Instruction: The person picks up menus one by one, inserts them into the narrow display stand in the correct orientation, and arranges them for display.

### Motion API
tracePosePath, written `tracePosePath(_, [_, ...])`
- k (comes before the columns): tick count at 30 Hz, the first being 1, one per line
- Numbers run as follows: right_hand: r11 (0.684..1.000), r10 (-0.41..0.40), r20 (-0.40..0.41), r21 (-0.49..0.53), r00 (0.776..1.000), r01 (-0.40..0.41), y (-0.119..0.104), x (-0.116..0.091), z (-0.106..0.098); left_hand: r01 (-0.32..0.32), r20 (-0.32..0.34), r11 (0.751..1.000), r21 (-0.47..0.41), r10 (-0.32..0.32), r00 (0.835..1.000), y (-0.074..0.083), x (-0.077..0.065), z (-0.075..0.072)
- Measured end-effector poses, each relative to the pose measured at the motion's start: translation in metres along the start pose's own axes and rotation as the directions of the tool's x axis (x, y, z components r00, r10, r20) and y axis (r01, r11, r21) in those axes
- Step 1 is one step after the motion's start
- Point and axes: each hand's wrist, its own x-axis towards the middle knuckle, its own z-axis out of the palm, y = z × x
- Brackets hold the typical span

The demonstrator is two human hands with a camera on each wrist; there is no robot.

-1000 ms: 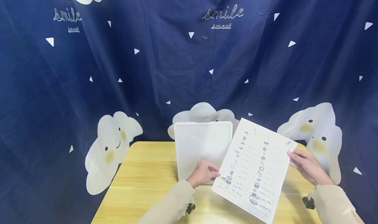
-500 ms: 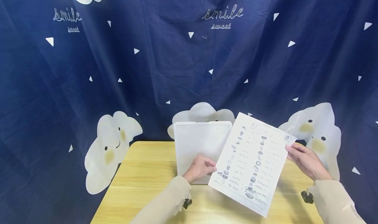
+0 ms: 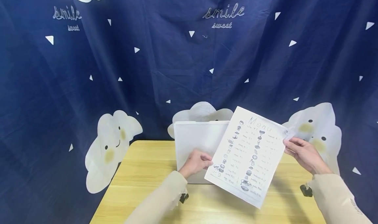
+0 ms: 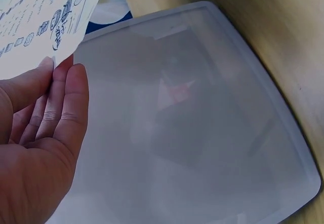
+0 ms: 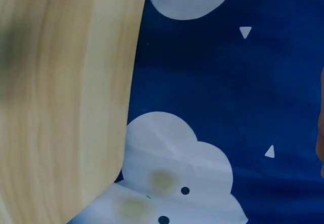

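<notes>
A white menu sheet (image 3: pixel 245 158) with handwriting and small food drawings hangs tilted above the table. My left hand (image 3: pixel 196 163) pinches its lower left edge between thumb and fingers; the left wrist view shows that pinch at the sheet's corner (image 4: pixel 43 26). At the upper right edge my right hand (image 3: pixel 304 153) grips the sheet with thumb and fingers. Behind the left hand stands a white, shallow-rimmed rectangular panel (image 3: pixel 200 135), partly covered by the sheet. In the left wrist view the panel (image 4: pixel 202 133) fills most of the picture, its surface shiny. Only a sliver of the right hand (image 5: pixel 321 133) enters the right wrist view.
A light wooden table (image 3: pixel 141 178) with rounded corners lies beneath. Close behind it hangs a dark blue curtain (image 3: pixel 153 69) printed with clouds and triangles. The table's edge (image 5: pixel 129 82) also shows in the right wrist view.
Both hands have carried the menu sheet up and a little to the left, and its heading reads more plainly. The white panel has stayed in place.
</notes>
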Motion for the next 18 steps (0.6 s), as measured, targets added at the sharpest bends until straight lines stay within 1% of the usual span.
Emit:
tracePosePath(2, [1.000, -0.004, 0.008, -0.003, 1.000, 0.004, -0.002, 0.001, 0.002, -0.004, -0.001, 1.000, -0.014, 0.004, 1.000, 0.002, 0.001, -0.003])
tracePosePath(7, [1.000, -0.024, 0.043, -0.010, 0.999, 0.024, -0.009, 0.005, 0.007, 0.009, -0.004, 0.999, -0.037, -0.009, 1.000, 0.007, 0.003, -0.011])
tracePosePath(11, [0.998, -0.034, 0.063, -0.044, 0.997, 0.037, -0.016, 0.009, 0.014, 0.023, -0.011, 0.999, -0.048, -0.023, 1.000, 0.011, 0.004, -0.018])
tracePosePath(16, [0.998, -0.018, 0.058, -0.067, 0.998, 0.022, -0.026, 0.014, 0.022, 0.029, -0.010, 0.998, -0.061, -0.029, 1.000, 0.013, 0.006, -0.025])
tracePosePath(18, [0.998, -0.010, 0.061, -0.066, 0.998, 0.014, -0.028, 0.016, 0.024, 0.017, -0.008, 0.998, -0.062, -0.017, 1.000, 0.014, 0.005, -0.027])
